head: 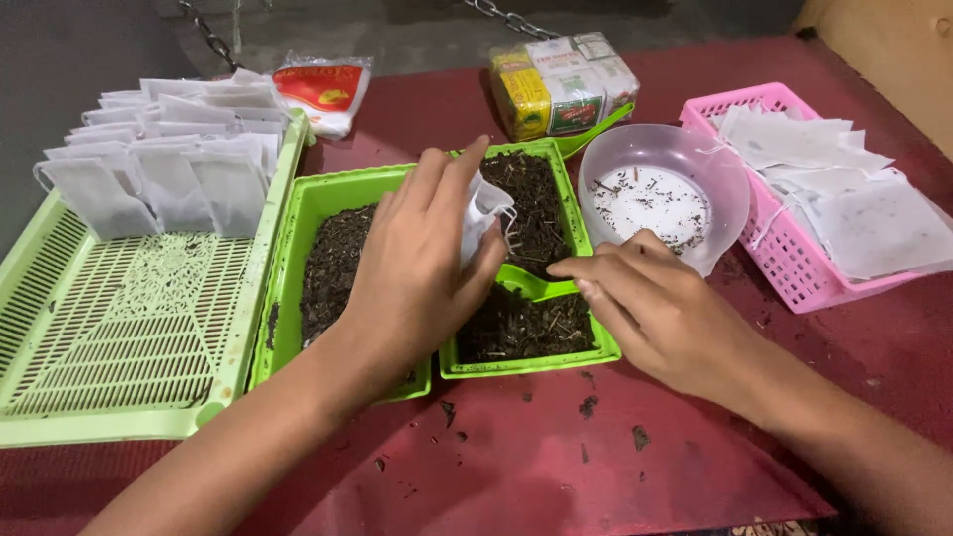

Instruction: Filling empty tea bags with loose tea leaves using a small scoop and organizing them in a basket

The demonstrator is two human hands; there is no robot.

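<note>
Head view. We take the right-hand green tray (571, 349) of dark loose tea as our landmark. Above its left part the left hand (422, 260) is closed around a small white filter bag (484, 213), thumb and fingers pinching it so that its mouth faces the tray. Over the tray's near right corner the right hand (650, 308) grips the handle of a green scoop (531, 283), fingers curled shut on it — the scoop's bowl lies on the tea. Touching the tray's left side we see a second green tray (298, 248) of tea; further left, a pale green slatted tray (119, 337) with rows of white bags (164, 164). Just right of the landmark stands a clear bowl (730, 189), then a pink basket (784, 268) of flat bags. Behind it lies a wrapped tea packet (561, 84) — all on the red tabletop (556, 467).
</note>
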